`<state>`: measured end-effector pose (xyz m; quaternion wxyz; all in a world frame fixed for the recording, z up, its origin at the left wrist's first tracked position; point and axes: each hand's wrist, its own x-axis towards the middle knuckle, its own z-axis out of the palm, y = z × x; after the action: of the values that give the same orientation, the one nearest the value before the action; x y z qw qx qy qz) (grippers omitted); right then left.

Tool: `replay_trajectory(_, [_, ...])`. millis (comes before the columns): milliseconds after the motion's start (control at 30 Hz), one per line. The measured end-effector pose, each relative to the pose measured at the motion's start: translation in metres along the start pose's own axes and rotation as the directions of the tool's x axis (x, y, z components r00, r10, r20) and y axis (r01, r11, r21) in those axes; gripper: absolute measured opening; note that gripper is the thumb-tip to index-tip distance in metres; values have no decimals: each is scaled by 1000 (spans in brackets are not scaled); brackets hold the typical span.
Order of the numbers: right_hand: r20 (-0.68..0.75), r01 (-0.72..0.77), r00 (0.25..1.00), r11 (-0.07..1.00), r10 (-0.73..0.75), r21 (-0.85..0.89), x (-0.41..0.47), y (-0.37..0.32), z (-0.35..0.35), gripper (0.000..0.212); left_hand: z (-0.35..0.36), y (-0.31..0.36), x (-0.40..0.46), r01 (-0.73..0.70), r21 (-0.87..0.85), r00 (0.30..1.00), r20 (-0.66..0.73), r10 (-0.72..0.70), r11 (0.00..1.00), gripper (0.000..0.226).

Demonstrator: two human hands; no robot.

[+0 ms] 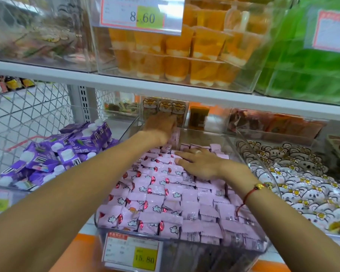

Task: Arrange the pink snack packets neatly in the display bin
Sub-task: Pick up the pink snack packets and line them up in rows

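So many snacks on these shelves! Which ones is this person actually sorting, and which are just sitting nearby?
Part of the job:
pink snack packets
clear display bin
left hand, gripping a packet at the back
right hand, lying flat on the packets

Just nearby:
purple cartons
bear-face packets
orange jelly cups
price tag

The lower shelf (pixel 90 230), white with an orange front edge, carries clear bins side by side: the display bin (pixel 185 258) beneath both grips, a bin of purple cartons (pixel 63 152) beside the left grip, and one of seemingly bear-faced packets (pixel 302 185) beside the right.
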<state>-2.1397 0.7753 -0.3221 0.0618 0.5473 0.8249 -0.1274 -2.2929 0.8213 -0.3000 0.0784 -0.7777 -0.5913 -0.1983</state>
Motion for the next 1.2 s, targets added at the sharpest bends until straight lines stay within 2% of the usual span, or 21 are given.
replay_trajectory(100, [13, -15, 1000, 1000, 14, 16, 0, 0, -2, 56, -15, 1, -2, 62, -114, 996, -61, -69, 992, 12])
replay_trajectory(200, [14, -5, 1000, 999, 4, 36, -2, -2, -5, 56, -23, -1, -12, 161, -429, 973, -84, -217, 889, 12])
replay_trajectory(267, [-79, 37, 997, 981, -22, 189, -5, -4, -11, 53, -29, -1, -21, 225, -622, 931, -91, -355, 750, 23])
replay_trajectory(333, [-305, 104, 952, 925, 13, 365, -8, -7, -18, 48, -36, -1, -30, 286, -756, 879, -38, -475, 590, 28])
replay_trajectory(367, [-433, 144, 900, 904, 49, 402, -10, -9, -21, 52, -39, -1, -34, 302, -829, 860, 23, -510, 472, 27])
replay_trajectory(433, [-618, 279, 785, 865, 45, 417, -18, -16, -21, 75, -46, 2, -42, 315, -933, 840, 190, -508, 172, 21])
replay_trajectory(467, [-678, 359, 735, 849, -1, 389, -22, -20, -20, 80, -48, 4, -46, 334, -941, 835, 265, -482, 61, 20])
replay_trajectory(500, [-726, 428, 686, 834, -49, 348, -26, -24, -19, 76, -51, 7, -52, 359, -933, 829, 324, -456, -11, 22])
replay_trajectory(567, [-802, 502, 593, 812, -73, 298, -33, -28, -17, 59, -54, 10, -60, 398, -914, 824, 396, -404, -84, 23])
replay_trajectory(600, [-822, 519, 567, 795, -46, 313, -37, -29, -18, 51, -54, 11, -63, 416, -906, 826, 414, -383, -84, 24])
replay_trajectory(633, [-817, 529, 576, 769, -14, 359, -41, -29, -19, 45, -56, 12, -65, 435, -899, 828, 419, -372, -46, 26])
replay_trajectory(667, [-783, 528, 622, 729, 17, 435, -44, -29, -20, 39, -57, 11, -66, 455, -889, 833, 409, -373, 42, 30])
replay_trajectory(733, [-662, 492, 747, 621, 59, 611, -49, -29, -21, 31, -59, 8, -67, 460, -823, 869, 338, -362, 335, 42])
replay_trajectory(767, [-615, 469, 785, 573, 78, 672, -52, -29, -22, 27, -60, 7, -70, 403, -784, 907, 271, -322, 473, 43])
replay_trajectory(800, [-585, 449, 805, 540, 100, 711, -53, -29, -22, 24, -61, 6, -73, 311, -773, 947, 201, -250, 554, 38])
replay_trajectory(833, [-563, 431, 817, 518, 123, 739, -53, -30, -22, 22, -63, 6, -76, 233, -777, 972, 167, -165, 585, 31])
replay_trajectory(900, [-534, 406, 830, 486, 158, 774, -54, -31, -23, 20, -63, 4, -80, 142, -776, 988, 149, -39, 615, 26])
replay_trajectory(933, [-526, 398, 834, 478, 167, 783, -53, -31, -23, 20, -62, 2, -80, 136, -778, 988, 150, -29, 613, 28])
replay_trajectory(1067, [-494, 371, 847, 449, 195, 813, -54, -29, -26, 43, -56, -4, -78, 253, -834, 964, 174, -201, 490, 30])
replay_trajectory(1133, [-497, 381, 844, 429, 201, 819, -54, -28, -27, 41, -49, -3, -77, 257, -857, 961, 180, -208, 447, 27])
replay_trajectory(1200, [-491, 383, 825, 361, 280, 850, -54, -26, -30, 34, -43, 2, -74, 260, -888, 960, 195, -202, 379, 24])
